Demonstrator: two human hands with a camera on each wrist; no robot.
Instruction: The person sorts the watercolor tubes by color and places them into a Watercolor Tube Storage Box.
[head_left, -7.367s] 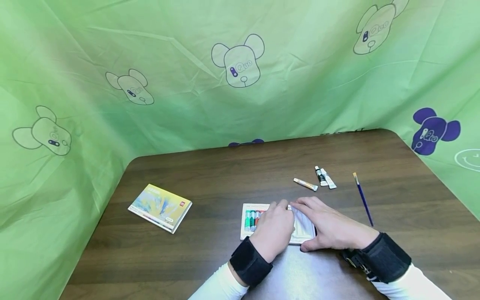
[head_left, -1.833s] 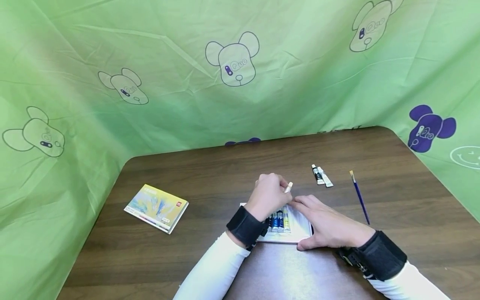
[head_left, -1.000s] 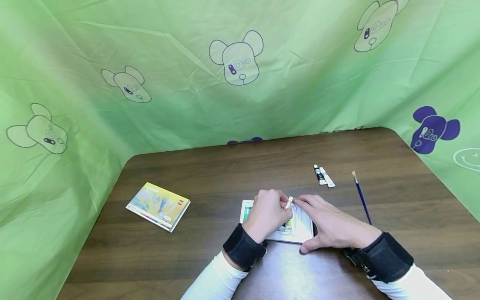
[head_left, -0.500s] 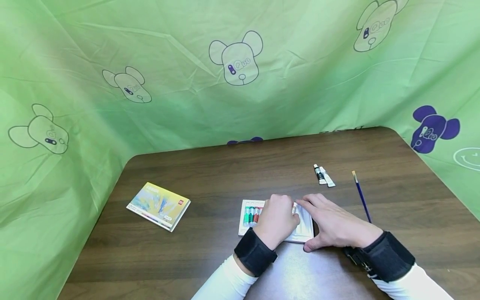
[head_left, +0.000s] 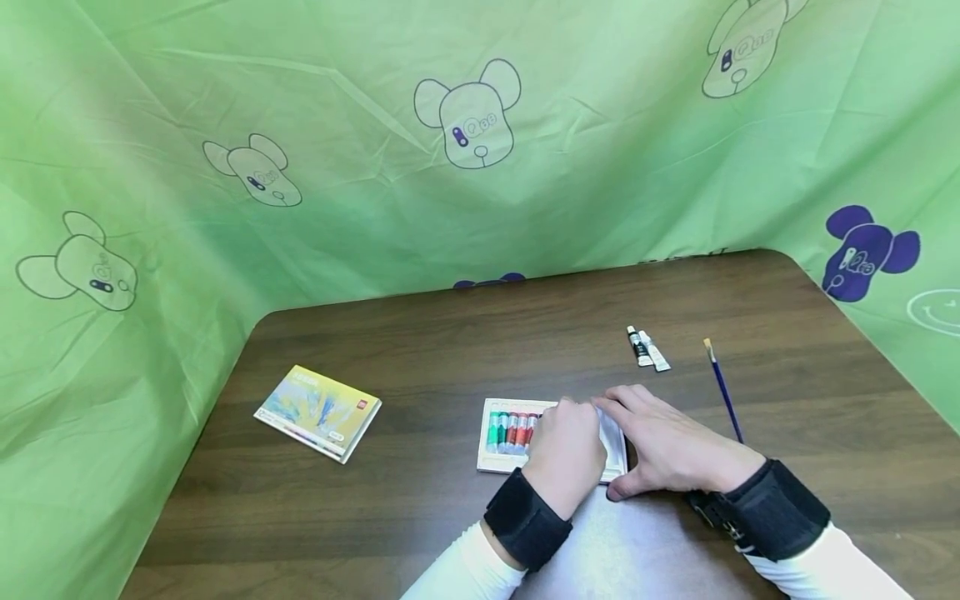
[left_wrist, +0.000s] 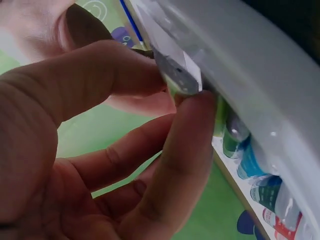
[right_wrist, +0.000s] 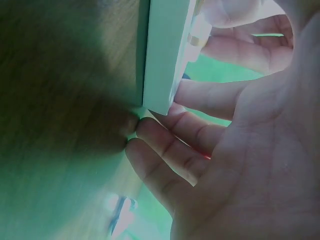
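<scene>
My left hand [head_left: 566,450] is over the white paint tray [head_left: 491,467]. In the left wrist view its thumb and forefinger pinch the flat crimped end of a paint tube [left_wrist: 181,79], right at the tray. The head view hides this tube behind the hand; its pale cap [right_wrist: 199,32] shows in the right wrist view. Green, red and other paint tubes [head_left: 512,430] lie side by side in the tray's left part. My right hand [head_left: 667,442] holds the tray's right end, thumb at the near corner and fingers along the far edge.
Beyond the tray, a black-labelled paint tube [head_left: 640,346] and a white one [head_left: 656,352] lie together. A blue-handled paintbrush [head_left: 723,390] lies to the right. On the left is a yellow and blue box [head_left: 318,412]. Green cloth [head_left: 337,250] hangs behind the table.
The orange-labelled tube that lay beyond the tray was picked up by my left hand, stood tilted over the tray, then lowered into its right part. My right hand stays on the tray.
</scene>
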